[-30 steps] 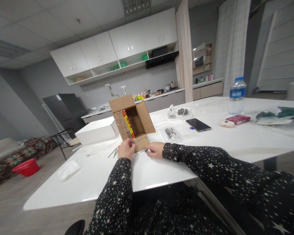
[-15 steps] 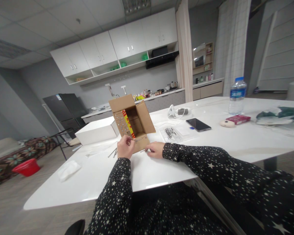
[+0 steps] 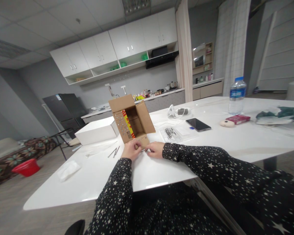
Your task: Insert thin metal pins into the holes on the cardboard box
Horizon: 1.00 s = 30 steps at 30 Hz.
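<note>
An open cardboard box (image 3: 147, 119) stands on the white table with its flaps spread. Yellow-and-red tape runs down its left flap, which is dotted with many small shiny pieces; more dot the front flap. At that front flap, my left hand (image 3: 131, 150) is closed, fingertips pinched together beside my right hand. My right hand (image 3: 156, 150) rests on the table, its thumb and fingers closed around something small and thin. What either hand pinches is too small to make out. Left of my left hand lie a few thin, dark metal rods (image 3: 115, 151).
Behind the rods is a white box (image 3: 96, 131); a crumpled white tissue (image 3: 69, 170) lies front left. Rightward are a clear packet of small dark pieces (image 3: 171, 133), a phone (image 3: 198, 124), a white corded device (image 3: 182, 112), a water bottle (image 3: 237, 96) and a dark red pack (image 3: 238, 119).
My left hand has moved right and slightly down from the left flap, to beside my right hand. The metal rods show more fully now. My right hand has hardly moved.
</note>
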Each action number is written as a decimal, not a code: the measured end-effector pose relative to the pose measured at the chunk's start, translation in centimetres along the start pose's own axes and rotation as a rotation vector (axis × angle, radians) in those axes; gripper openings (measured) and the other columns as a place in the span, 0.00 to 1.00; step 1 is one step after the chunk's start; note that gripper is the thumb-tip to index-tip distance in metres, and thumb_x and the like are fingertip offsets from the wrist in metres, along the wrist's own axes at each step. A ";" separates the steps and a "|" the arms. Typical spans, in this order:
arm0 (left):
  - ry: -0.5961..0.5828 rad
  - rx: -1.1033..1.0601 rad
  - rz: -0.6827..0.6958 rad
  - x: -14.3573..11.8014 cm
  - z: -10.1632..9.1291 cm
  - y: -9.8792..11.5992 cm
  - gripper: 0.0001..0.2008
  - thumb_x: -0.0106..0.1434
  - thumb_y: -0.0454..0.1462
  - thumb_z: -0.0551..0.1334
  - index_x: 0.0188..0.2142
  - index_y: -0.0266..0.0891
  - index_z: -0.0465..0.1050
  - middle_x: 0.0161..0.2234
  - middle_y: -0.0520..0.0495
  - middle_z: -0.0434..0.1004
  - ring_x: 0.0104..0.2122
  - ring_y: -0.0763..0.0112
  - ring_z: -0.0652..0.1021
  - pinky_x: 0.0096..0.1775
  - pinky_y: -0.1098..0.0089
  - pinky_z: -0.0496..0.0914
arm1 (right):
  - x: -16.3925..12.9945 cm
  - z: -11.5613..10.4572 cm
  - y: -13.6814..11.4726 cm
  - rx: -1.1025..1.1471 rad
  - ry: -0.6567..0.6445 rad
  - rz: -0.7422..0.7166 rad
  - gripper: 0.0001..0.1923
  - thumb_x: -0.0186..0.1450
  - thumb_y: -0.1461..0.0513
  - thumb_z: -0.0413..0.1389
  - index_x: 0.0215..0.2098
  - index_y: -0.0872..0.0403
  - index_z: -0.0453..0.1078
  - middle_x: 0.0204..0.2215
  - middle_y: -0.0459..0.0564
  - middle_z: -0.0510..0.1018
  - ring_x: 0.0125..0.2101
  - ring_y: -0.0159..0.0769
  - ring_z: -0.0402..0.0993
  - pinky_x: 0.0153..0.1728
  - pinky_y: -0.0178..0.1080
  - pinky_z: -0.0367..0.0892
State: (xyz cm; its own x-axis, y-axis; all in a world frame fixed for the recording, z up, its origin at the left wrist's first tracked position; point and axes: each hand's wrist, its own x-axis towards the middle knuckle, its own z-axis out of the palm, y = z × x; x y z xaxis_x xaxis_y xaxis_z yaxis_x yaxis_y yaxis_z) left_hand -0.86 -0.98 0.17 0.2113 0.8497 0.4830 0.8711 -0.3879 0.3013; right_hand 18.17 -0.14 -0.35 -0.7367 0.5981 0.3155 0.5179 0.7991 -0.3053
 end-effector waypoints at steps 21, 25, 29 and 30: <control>0.172 0.168 -0.254 0.1 -0.6 -0.1 0.11 0.54 0.37 0.58 0.37 0.44 0.72 0.36 0.48 0.74 0.41 0.64 0.73 0.44 0.63 0.65 | 0.2 0.5 0.4 -0.026 0.017 -0.004 0.15 0.57 0.62 0.51 0.39 0.55 0.75 0.25 0.48 0.77 0.26 0.33 0.69 0.29 0.33 0.60; 0.170 0.204 -0.364 0.0 -0.8 0.0 0.12 0.54 0.39 0.58 0.40 0.43 0.69 0.39 0.46 0.73 0.44 0.60 0.72 0.45 0.59 0.63 | 0.3 0.8 0.7 -0.019 0.021 -0.008 0.15 0.57 0.62 0.51 0.39 0.55 0.74 0.26 0.49 0.77 0.27 0.33 0.69 0.29 0.33 0.60; 0.133 0.216 -0.399 0.0 -0.8 0.0 0.12 0.55 0.40 0.57 0.39 0.42 0.70 0.40 0.44 0.73 0.45 0.59 0.71 0.46 0.57 0.62 | 0.4 1.1 0.9 -0.032 0.018 -0.014 0.15 0.57 0.62 0.51 0.40 0.55 0.74 0.27 0.49 0.77 0.27 0.33 0.70 0.29 0.33 0.60; 0.123 0.214 -0.398 0.0 -0.8 0.0 0.11 0.56 0.40 0.57 0.39 0.42 0.70 0.40 0.44 0.73 0.45 0.59 0.71 0.46 0.57 0.62 | 0.4 1.0 0.9 -0.034 0.018 -0.012 0.15 0.57 0.62 0.51 0.40 0.55 0.74 0.27 0.49 0.77 0.27 0.34 0.70 0.29 0.33 0.60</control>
State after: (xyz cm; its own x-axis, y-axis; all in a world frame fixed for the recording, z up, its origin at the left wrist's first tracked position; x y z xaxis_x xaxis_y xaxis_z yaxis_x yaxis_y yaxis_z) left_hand -1.22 -1.25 0.84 -0.2011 0.8637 0.4622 0.9482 0.0533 0.3131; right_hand 17.86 0.75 -1.40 -0.7351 0.5894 0.3350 0.5241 0.8075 -0.2708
